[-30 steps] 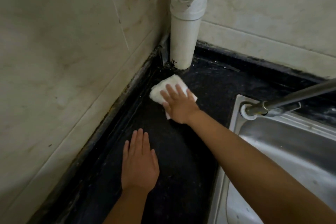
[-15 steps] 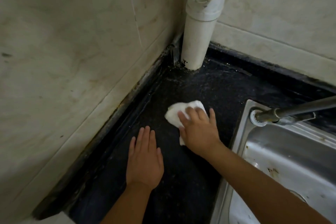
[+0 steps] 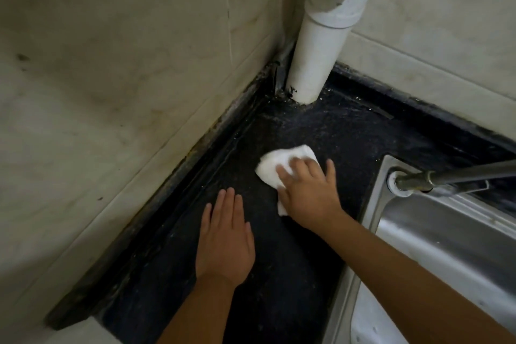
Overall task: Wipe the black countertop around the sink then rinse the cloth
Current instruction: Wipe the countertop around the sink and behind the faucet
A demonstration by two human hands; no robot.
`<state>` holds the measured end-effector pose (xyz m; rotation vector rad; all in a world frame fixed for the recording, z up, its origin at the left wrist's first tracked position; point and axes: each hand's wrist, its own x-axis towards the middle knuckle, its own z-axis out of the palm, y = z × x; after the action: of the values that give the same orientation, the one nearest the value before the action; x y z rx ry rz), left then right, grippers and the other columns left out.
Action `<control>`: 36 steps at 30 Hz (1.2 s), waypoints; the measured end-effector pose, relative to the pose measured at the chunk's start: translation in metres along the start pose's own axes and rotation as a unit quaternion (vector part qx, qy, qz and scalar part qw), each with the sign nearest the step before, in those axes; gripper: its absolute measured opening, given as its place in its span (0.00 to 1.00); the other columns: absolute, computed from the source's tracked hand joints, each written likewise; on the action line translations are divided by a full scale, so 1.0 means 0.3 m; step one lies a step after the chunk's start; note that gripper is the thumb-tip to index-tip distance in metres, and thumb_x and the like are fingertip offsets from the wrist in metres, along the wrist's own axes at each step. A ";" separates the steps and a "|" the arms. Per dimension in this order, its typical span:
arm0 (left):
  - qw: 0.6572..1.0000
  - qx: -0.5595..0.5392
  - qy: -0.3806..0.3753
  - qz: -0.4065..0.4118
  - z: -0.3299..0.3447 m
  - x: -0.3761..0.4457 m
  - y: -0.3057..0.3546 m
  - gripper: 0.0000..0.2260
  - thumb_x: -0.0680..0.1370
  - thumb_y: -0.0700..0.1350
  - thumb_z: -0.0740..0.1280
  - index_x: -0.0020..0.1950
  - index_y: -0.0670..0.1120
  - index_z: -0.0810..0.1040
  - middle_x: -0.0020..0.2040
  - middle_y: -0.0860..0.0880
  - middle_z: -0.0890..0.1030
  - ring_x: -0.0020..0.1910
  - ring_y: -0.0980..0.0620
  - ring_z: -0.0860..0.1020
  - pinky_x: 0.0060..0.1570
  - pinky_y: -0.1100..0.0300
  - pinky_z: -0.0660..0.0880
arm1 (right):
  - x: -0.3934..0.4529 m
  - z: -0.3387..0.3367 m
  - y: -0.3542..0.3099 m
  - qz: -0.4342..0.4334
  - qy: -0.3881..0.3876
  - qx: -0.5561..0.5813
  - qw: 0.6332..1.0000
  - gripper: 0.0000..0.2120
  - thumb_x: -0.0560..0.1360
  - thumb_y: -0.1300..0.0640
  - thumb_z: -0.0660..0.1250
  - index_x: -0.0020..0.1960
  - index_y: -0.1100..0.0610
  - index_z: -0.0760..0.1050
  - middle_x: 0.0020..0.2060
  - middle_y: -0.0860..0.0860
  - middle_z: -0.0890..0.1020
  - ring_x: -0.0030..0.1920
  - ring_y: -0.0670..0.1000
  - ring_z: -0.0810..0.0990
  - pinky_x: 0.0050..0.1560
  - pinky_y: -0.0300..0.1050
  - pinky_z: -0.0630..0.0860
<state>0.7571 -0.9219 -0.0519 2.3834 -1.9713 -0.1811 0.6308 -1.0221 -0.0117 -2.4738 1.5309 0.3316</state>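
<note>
Right hand [image 3: 308,194] lay flat on the white cloth [image 3: 279,167], fingers spread, pressing it onto the black bench [image 3: 279,274]; palm-down press, not a closed grip. Cloth stuck out past the fingertips on the far-left side, and a small corner showed under the thumb side. Cloth sat mid-bench, between the white pipe [image 3: 315,56] in the wall corner and the sink [image 3: 446,246], apart from both. Left hand [image 3: 226,243] lay open and flat on the bench, empty, just near-left of the cloth, not touching it. Tap [image 3: 452,177] stood at the sink's far-left corner.
</note>
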 end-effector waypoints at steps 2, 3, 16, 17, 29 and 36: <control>1.000 0.002 -0.014 0.004 0.010 -0.005 -0.005 0.23 0.73 0.47 0.52 0.57 0.35 0.78 0.58 0.39 0.79 0.58 0.42 0.78 0.61 0.49 0.63 | 0.099 -0.018 -0.024 -0.011 -0.005 0.013 1.000 0.23 0.81 0.48 0.49 0.75 0.48 0.53 0.74 0.51 0.54 0.74 0.55 0.48 0.72 0.60 0.39; 1.000 0.007 -0.005 0.004 0.010 -0.004 -0.008 0.23 0.74 0.47 0.51 0.57 0.35 0.78 0.58 0.39 0.79 0.58 0.41 0.78 0.60 0.50 0.61 | 0.138 -0.020 -0.029 -0.017 0.000 0.026 1.000 0.24 0.81 0.48 0.49 0.75 0.49 0.52 0.74 0.51 0.52 0.74 0.55 0.46 0.72 0.57 0.39; 1.000 -0.015 -0.018 -0.013 -0.009 0.001 0.004 0.29 0.79 0.49 0.39 0.64 0.35 0.72 0.65 0.40 0.72 0.64 0.45 0.72 0.66 0.54 0.56 | 0.259 -0.066 0.361 0.221 -0.036 0.101 0.969 0.26 0.81 0.44 0.41 0.76 0.49 0.41 0.76 0.50 0.39 0.75 0.54 0.39 0.73 0.57 0.40; 1.000 0.003 -0.001 -0.006 -0.003 0.002 0.002 0.30 0.77 0.51 0.37 0.69 0.37 0.64 0.70 0.41 0.64 0.69 0.46 0.65 0.70 0.55 0.51 | 0.242 -0.060 0.380 0.240 -0.029 0.107 0.965 0.26 0.81 0.45 0.42 0.77 0.51 0.42 0.76 0.51 0.40 0.75 0.55 0.39 0.73 0.56 0.40; 0.998 -0.047 -0.038 -0.016 0.002 -0.013 0.001 0.28 0.76 0.50 0.43 0.69 0.37 0.66 0.71 0.41 0.65 0.71 0.46 0.62 0.68 0.51 0.52 | 0.028 0.042 0.104 0.143 -0.001 0.090 0.986 0.25 0.82 0.52 0.42 0.76 0.61 0.41 0.75 0.58 0.41 0.75 0.56 0.39 0.73 0.48 0.36; 0.998 -0.057 -0.037 -0.009 -0.008 -0.019 0.000 0.23 0.74 0.45 0.53 0.61 0.32 0.74 0.62 0.35 0.75 0.62 0.38 0.73 0.60 0.41 0.67 | -0.193 0.082 0.017 0.090 -0.015 0.153 0.984 0.24 0.82 0.53 0.44 0.76 0.60 0.46 0.76 0.56 0.46 0.76 0.52 0.44 0.72 0.40 0.38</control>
<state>0.7562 -0.9164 -0.0491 2.3548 -1.9147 -0.3788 0.5990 -0.9679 -0.0181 -2.0943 1.6566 0.1464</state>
